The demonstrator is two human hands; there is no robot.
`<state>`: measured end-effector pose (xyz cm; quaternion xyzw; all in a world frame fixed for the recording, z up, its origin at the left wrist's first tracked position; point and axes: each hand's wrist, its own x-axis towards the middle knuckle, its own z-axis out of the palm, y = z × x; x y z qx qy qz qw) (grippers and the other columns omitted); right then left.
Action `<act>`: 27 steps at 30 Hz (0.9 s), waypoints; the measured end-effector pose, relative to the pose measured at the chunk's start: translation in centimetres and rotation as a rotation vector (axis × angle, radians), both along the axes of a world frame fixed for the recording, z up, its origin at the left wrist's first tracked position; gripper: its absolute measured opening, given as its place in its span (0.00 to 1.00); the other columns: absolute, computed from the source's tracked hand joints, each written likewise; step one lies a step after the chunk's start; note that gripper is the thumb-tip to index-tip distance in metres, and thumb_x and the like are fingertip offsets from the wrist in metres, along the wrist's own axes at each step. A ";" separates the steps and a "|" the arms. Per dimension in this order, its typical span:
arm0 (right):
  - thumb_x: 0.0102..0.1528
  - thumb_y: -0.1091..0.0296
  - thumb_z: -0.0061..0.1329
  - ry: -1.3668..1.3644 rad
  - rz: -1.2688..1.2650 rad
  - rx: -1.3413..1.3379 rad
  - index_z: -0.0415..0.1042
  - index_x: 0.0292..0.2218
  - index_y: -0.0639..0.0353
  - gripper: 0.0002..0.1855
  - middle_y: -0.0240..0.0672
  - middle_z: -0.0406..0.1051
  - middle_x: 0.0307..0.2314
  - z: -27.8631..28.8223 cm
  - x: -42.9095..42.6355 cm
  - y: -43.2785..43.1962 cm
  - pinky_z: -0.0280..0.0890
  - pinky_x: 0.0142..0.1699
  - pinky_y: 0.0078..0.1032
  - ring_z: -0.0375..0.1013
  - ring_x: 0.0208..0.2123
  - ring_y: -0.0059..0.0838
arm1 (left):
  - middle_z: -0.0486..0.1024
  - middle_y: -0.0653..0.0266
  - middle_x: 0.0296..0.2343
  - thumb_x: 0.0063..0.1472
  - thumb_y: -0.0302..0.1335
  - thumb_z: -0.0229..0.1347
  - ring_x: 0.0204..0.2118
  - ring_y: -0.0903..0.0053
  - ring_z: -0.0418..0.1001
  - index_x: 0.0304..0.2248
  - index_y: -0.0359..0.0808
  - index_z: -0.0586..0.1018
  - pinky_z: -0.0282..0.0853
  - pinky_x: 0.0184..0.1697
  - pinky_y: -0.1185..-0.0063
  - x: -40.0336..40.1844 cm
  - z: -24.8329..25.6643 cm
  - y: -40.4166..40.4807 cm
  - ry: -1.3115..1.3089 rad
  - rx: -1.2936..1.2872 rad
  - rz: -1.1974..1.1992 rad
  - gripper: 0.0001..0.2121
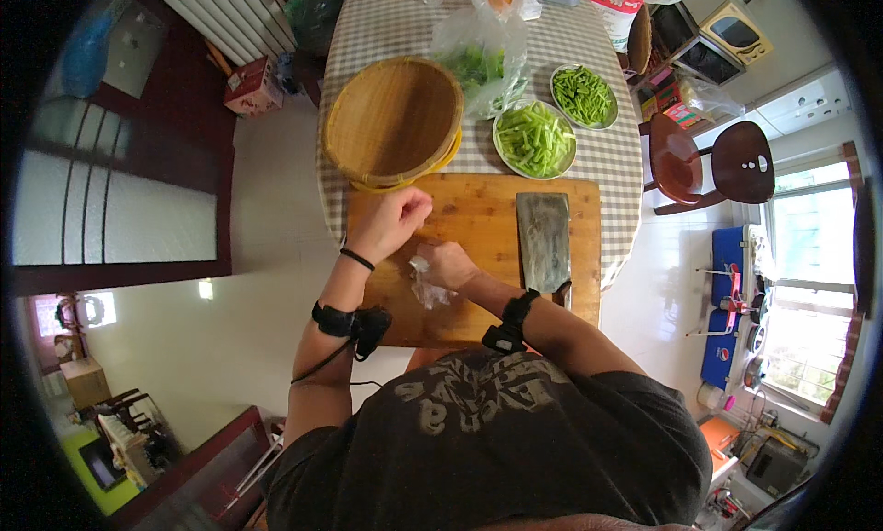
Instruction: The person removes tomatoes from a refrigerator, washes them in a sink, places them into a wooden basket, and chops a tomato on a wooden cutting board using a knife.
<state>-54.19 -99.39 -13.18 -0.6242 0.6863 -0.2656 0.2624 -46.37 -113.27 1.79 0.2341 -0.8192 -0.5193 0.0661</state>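
Note:
My left hand [399, 220] is curled into a loose fist over the left part of a wooden cutting board [476, 200], just below the round bamboo basket [393, 127]. Nothing shows in that fist. Closer to me, my right hand [450, 265] grips a crumpled, whitish piece of tissue or thin plastic [429, 291], which hangs low over the board. A cleaver [543, 241] lies flat on the board's right side, its handle pointing towards me. Dark straps with small devices circle both forearms.
Beyond the board, a plate of pale green cut stalks [534, 141] and a plate of darker green pieces [583, 96] stand on the checked tablecloth [386, 34]. A plastic bag with leafy greens [483, 68] lies beside the basket. A wooden chair [679, 162] stands at the right.

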 end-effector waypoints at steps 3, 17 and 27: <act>0.38 0.61 0.54 -0.122 -0.130 -0.005 0.71 0.31 0.55 0.15 0.43 0.70 0.25 1.3 -2.1 1.6 0.66 0.33 0.35 0.70 0.28 0.47 | 0.72 0.68 0.24 0.62 0.30 0.47 0.25 0.82 0.71 0.32 0.32 0.73 0.70 0.28 0.84 -3.1 0.1 -2.1 0.074 0.431 0.111 0.09; 0.41 0.70 0.54 -0.767 -0.736 0.063 0.72 0.36 0.67 0.19 0.39 0.74 0.29 2.9 -14.1 10.5 0.66 0.39 0.22 0.72 0.30 0.23 | 0.70 0.66 0.33 0.57 0.38 0.53 0.39 0.77 0.70 0.40 0.36 0.70 0.69 0.37 0.75 -12.1 -3.9 1.7 -0.069 0.874 0.481 0.16; 0.43 0.70 0.53 -0.839 -0.738 0.030 0.71 0.32 0.63 0.13 0.36 0.71 0.23 7.2 -15.9 13.5 0.65 0.35 0.23 0.68 0.26 0.19 | 0.72 0.57 0.29 0.47 0.41 0.61 0.34 0.67 0.70 0.36 0.30 0.71 0.65 0.39 0.71 -31.5 -3.7 -10.5 0.228 -0.477 0.903 0.24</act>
